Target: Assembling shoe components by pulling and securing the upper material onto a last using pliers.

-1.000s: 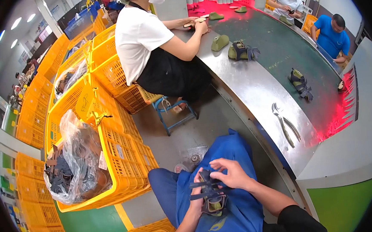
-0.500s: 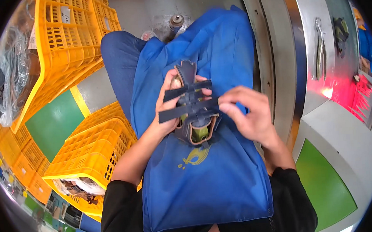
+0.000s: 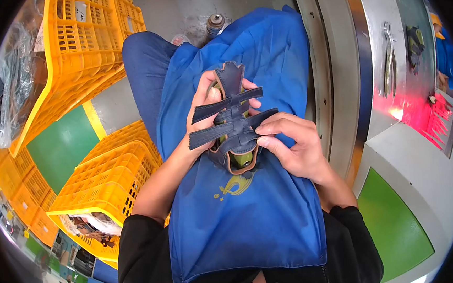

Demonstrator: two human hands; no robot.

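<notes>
A dark navy sandal upper (image 3: 230,82) with tan edging sits over a green shoe last (image 3: 242,160) above my lap. Two crosswise straps run through its middle, their loose ends sticking out on both sides. My left hand (image 3: 200,102) grips the sandal from its left side and beneath, with fingertips showing at the right edge. The thumb and forefinger of my right hand (image 3: 296,146) pinch the nearer strap (image 3: 254,122) close to where it leaves the upper, and its free end points up and right. The underside of the sandal is hidden.
Yellow plastic crates (image 3: 86,46) stand to my left, one holding plastic-wrapped dark pieces; a lower crate (image 3: 103,181) holds more. On the metal bench at right lie pincers (image 3: 389,59) and another green and dark shoe (image 3: 415,47). A metal canister (image 3: 215,23) stands on the floor ahead.
My right hand has shifted left along the nearer strap, from its tip to close beside the upper. The sandal has tilted slightly and its toe-side flap has risen a little.
</notes>
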